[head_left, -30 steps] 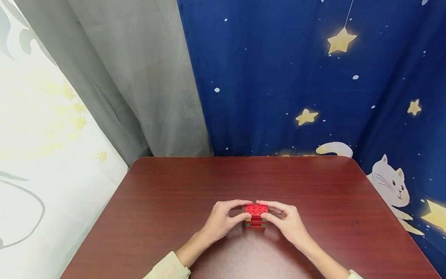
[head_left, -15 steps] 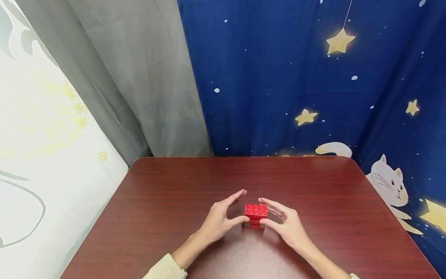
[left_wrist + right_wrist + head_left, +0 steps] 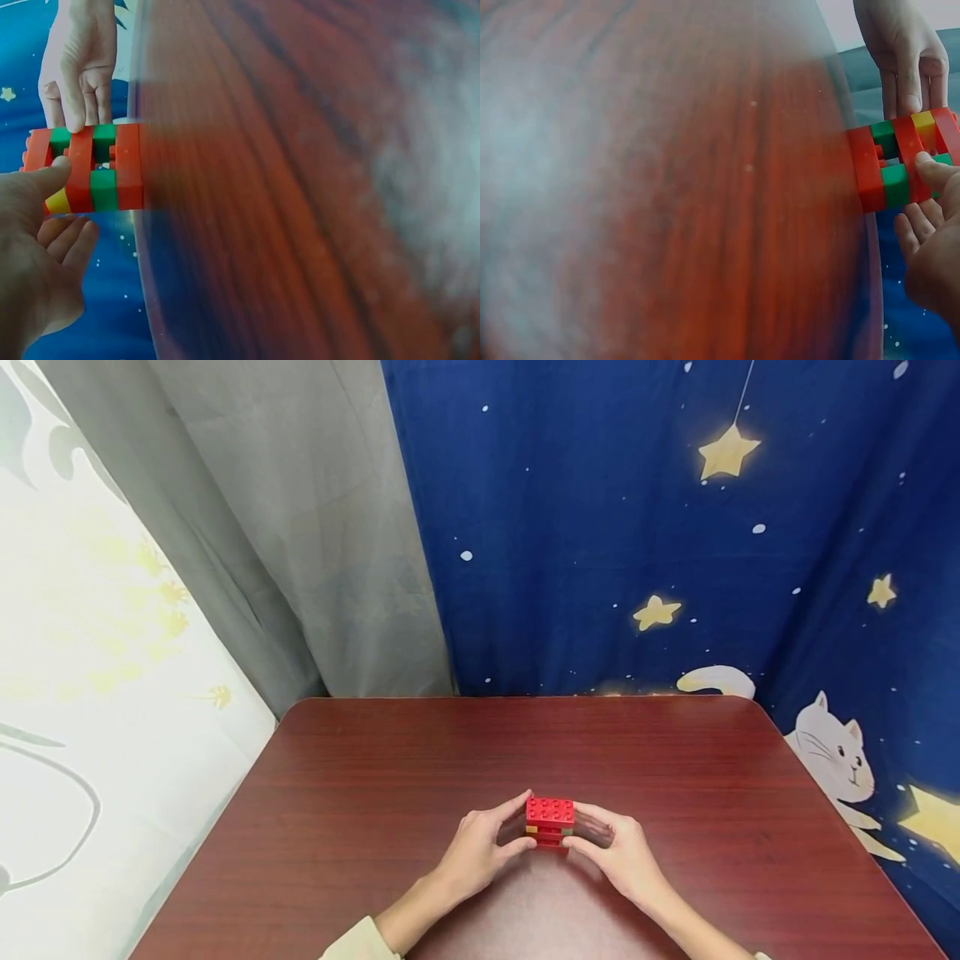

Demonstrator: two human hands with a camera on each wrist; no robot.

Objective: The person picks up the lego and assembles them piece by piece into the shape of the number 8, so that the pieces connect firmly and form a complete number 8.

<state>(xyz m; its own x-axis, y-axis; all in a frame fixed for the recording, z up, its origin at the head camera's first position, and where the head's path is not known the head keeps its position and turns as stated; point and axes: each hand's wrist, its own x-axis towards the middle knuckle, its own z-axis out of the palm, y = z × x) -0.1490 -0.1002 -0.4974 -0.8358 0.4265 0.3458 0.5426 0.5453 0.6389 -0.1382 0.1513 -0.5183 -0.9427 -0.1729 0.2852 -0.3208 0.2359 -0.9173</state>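
A small stack of toy building bricks [image 3: 551,811] stands on the table, its red studded top facing up. Red layers alternate with green bricks [image 3: 104,190] and one yellow brick [image 3: 923,120], with gaps between them. From the left, my left hand [image 3: 474,852] holds the stack, thumb on the front near its corner and fingers reaching behind. My right hand [image 3: 626,853] grips the opposite end in the same way, thumb in front. Both wrist views show the thumbs against the middle layers; the far fingertips are partly hidden behind the bricks.
The dark red-brown wooden table [image 3: 375,760] has rounded far corners. Behind it hang a grey curtain [image 3: 337,527] and a blue curtain [image 3: 570,527] with stars and a cat. A pale patterned cloth [image 3: 112,693] hangs at the left.
Half a second ago the left fingers were spread away from the stack; now they have closed in at its side. Both thumbs sit slightly lower on the front. The stack has barely shifted.
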